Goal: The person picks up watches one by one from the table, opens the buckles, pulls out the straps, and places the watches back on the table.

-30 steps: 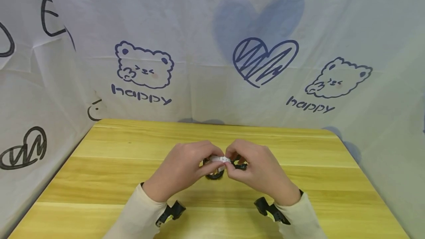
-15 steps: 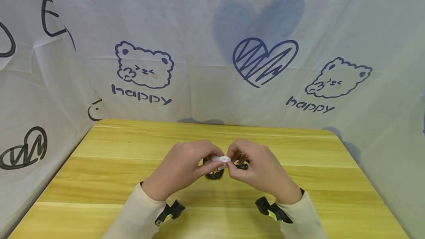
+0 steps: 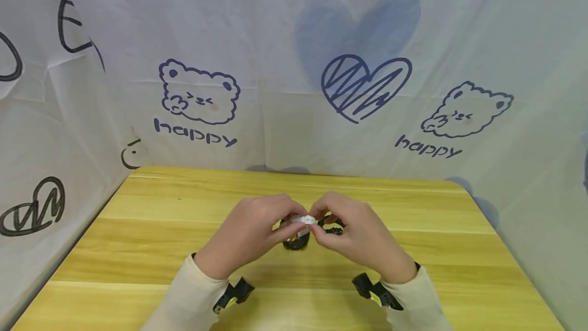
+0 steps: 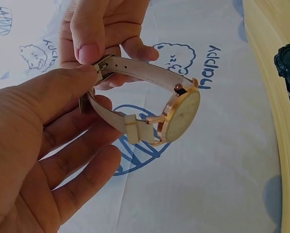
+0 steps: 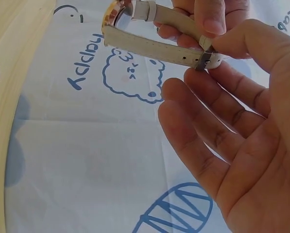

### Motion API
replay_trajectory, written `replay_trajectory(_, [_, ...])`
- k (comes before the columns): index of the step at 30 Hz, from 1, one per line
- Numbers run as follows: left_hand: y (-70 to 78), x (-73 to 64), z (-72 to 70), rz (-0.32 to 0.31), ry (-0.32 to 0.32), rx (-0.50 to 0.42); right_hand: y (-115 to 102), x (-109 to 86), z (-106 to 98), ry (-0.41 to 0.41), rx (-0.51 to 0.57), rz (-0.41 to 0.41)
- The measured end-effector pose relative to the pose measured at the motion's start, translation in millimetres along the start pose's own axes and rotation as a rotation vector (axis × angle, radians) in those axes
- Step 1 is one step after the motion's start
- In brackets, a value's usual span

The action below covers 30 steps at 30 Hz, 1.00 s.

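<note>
A wristwatch [image 4: 182, 116] with a rose-gold case and a pale strap [image 4: 152, 72] is held up between both hands, its strap bent into a loop. My left hand [image 3: 254, 231] pinches the strap near the metal buckle [image 5: 202, 62] between thumb and index finger, the other fingers spread loosely. From the opposite side, my right hand [image 3: 358, 234] pinches the strap at the same buckle with thumb and forefinger. The strap passes through the buckle, with punched holes showing beside it. In the head view only the white buckle end shows clearly between the fingertips.
On the wooden table [image 3: 184, 254], below the hands, lie a black round item [image 3: 296, 243] and another black looped item [image 3: 333, 230]. The left wrist view shows a black watch [image 4: 288, 65] there. A white cloth with drawings [image 3: 275, 65] hangs behind the table.
The right fingertips have shifted slightly against the strap end, and the white buckle end has turned a little. Both hands stay in almost the same place.
</note>
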<state>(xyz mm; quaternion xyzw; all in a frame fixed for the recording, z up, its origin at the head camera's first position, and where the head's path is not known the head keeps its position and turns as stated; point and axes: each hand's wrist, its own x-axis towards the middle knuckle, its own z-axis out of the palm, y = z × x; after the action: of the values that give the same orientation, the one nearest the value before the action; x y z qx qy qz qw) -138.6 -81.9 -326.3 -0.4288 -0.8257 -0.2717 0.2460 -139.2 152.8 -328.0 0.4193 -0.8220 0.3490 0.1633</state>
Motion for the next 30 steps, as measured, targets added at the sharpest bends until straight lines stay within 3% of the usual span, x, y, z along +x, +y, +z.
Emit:
replay_trajectory(11, [0.3,0.2,0.8,0.01,-0.002,-0.032,-0.8,0.1,-0.6,0.009,-0.03,-0.03])
replay_trajectory(23, [-1.3,-0.9,2.3,0.008,-0.012,-0.066,-2.7,-1.9,-1.7,-0.003,-0.031,0.025])
replay_trajectory(30, [-4.0,-1.1,0.5,-0.004,-0.007,-0.027,-4.8,-0.6,-1.1,-0.035,-0.015,0.082])
